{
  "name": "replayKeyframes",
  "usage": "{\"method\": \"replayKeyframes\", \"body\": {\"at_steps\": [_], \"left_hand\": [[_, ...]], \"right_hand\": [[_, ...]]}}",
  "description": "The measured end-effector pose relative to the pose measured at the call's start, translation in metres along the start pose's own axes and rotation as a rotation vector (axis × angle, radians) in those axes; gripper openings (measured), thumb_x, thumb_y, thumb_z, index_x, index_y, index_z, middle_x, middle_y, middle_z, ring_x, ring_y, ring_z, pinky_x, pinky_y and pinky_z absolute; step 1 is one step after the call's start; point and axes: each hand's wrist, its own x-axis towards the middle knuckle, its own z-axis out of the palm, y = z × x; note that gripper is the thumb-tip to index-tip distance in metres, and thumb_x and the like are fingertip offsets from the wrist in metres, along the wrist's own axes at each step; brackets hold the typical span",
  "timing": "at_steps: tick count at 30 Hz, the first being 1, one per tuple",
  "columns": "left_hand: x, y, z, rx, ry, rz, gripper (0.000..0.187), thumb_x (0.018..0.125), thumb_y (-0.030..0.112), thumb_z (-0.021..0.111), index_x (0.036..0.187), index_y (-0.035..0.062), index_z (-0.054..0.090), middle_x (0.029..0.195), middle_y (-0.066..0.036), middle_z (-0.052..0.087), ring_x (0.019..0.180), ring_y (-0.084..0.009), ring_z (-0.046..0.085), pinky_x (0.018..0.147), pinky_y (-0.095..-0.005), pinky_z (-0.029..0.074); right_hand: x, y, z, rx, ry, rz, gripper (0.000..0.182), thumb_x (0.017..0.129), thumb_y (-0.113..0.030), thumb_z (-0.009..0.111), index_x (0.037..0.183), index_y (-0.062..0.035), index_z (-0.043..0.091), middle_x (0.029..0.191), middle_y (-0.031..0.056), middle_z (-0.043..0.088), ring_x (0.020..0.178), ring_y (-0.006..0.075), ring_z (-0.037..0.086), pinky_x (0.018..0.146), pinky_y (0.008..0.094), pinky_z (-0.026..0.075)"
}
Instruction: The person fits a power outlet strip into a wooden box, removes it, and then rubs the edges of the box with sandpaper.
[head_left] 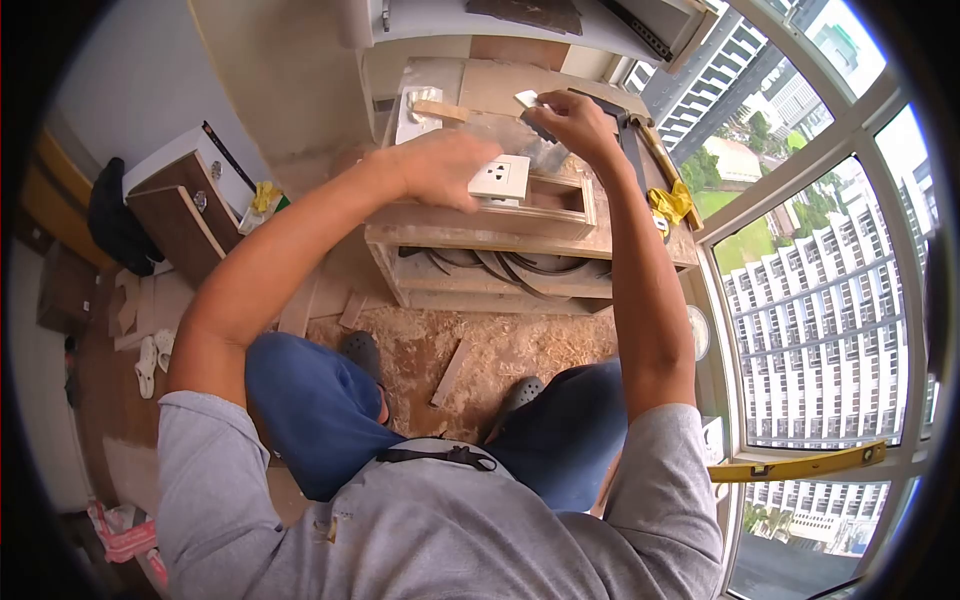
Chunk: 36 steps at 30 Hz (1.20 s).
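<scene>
Blurred, the left hand (440,168) is apparently gripping a white rectangular socket plate (508,180) beside an open wooden box's (545,224) edge; the right hand (578,125) is pinching a small white piece (525,98).

The left hand (440,168) (itself blurred) partly hides the socket plate (505,179).

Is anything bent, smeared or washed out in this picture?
In the head view, the scene bends as through a very wide lens, with black corners; the left hand looks motion-blurred, the outlet plate fairly crisp; sky through the windows is nearly white.
</scene>
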Motion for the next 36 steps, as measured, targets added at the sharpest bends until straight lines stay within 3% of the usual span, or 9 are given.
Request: {"method": "replayKeyframes", "body": {"at_steps": [8,14,15,17,21,27,33,35,36], "left_hand": [[0.024,-0.067,-0.016,-0.923,0.331,-0.296,0.064,0.080,0.036,0.082,0.126,-0.0056,0.066,0.107,-0.014,0.073,0.095,-0.0212,0.070,0.081,-0.0352,0.056],[0.115,-0.093,-0.032,-0.264,0.215,-0.811,0.053,0.089,0.039,0.079,0.119,-0.0036,0.070,0.089,-0.011,0.071,0.089,-0.0110,0.067,0.076,-0.0323,0.054],[0.131,-0.104,-0.023,-0.276,0.206,-0.795,0.053,0.089,0.039,0.079,0.119,-0.0036,0.070,0.089,-0.011,0.071,0.089,-0.0110,0.067,0.076,-0.0323,0.054],[0.161,-0.121,0.002,-0.212,0.281,-0.890,0.061,0.072,0.049,0.079,0.116,0.0070,0.077,0.118,-0.026,0.073,0.115,-0.0340,0.072,0.098,-0.0425,0.057],[0.182,-0.128,0.030,-0.167,0.398,-0.875,0.056,0.076,0.048,0.076,0.113,0.0065,0.078,0.113,-0.024,0.075,0.106,-0.0372,0.074,0.092,-0.0451,0.059],[0.179,-0.149,0.032,-0.508,0.165,-0.848,0.050,0.082,0.051,0.077,0.095,0.0025,0.080,0.083,-0.017,0.075,0.077,-0.0272,0.072,0.071,-0.0450,0.058],[0.158,-0.144,0.036,-0.909,0.306,-0.908,0.054,0.092,0.055,0.070,0.086,0.0016,0.070,0.074,-0.008,0.070,0.064,-0.0208,0.063,0.056,-0.0400,0.050],[0.116,-0.111,0.015,-0.624,0.527,-0.604,0.054,0.095,0.056,0.068,0.099,0.0014,0.068,0.079,-0.009,0.071,0.069,-0.0208,0.064,0.060,-0.0432,0.050],[0.093,-0.110,0.010,-0.528,0.397,-0.536,0.083,0.093,0.066,0.066,0.146,0.0026,0.055,0.124,-0.026,0.067,0.104,-0.0287,0.065,0.083,-0.0516,0.054]], "right_hand": [[0.085,0.088,0.070,-0.323,-0.195,-0.198,0.047,0.078,-0.043,0.079,0.106,-0.0059,0.079,0.098,0.0241,0.076,0.094,0.0405,0.073,0.086,0.0461,0.058],[0.068,0.048,0.033,-0.404,-0.203,-0.167,0.042,0.085,-0.035,0.075,0.117,-0.0068,0.075,0.108,0.0239,0.075,0.104,0.0398,0.071,0.094,0.0458,0.055],[0.063,0.043,0.018,-0.422,-0.211,-0.095,0.036,0.087,-0.028,0.073,0.117,-0.0083,0.076,0.109,0.0235,0.075,0.105,0.0393,0.070,0.094,0.0448,0.055],[0.042,0.053,-0.005,-0.457,-0.218,0.003,0.030,0.088,-0.021,0.072,0.116,-0.0097,0.077,0.110,0.0231,0.074,0.107,0.0389,0.070,0.095,0.0438,0.055],[0.017,0.083,-0.006,-0.256,-0.468,-0.346,0.038,0.087,0.000,0.065,0.120,-0.0128,0.077,0.117,0.0163,0.067,0.108,0.0323,0.066,0.095,0.0377,0.053],[0.016,0.084,0.005,-0.487,-0.479,-0.449,0.069,0.073,0.011,0.062,0.132,-0.0234,0.073,0.133,0.0147,0.058,0.124,0.0326,0.056,0.109,0.0378,0.046],[-0.002,0.078,-0.002,-0.619,-0.442,-0.405,0.055,0.079,-0.012,0.082,0.131,-0.0245,0.072,0.143,0.0148,0.053,0.129,0.0365,0.055,0.114,0.0433,0.045],[-0.006,0.099,0.002,-0.462,-0.283,-0.336,0.038,0.081,-0.013,0.081,0.118,-0.0138,0.072,0.144,0.0171,0.053,0.128,0.0386,0.054,0.113,0.0444,0.044],[-0.003,0.102,-0.002,-0.429,-0.294,-0.374,0.032,0.082,-0.014,0.080,0.112,-0.0098,0.070,0.141,0.0181,0.055,0.127,0.0383,0.055,0.111,0.0439,0.045]]}}
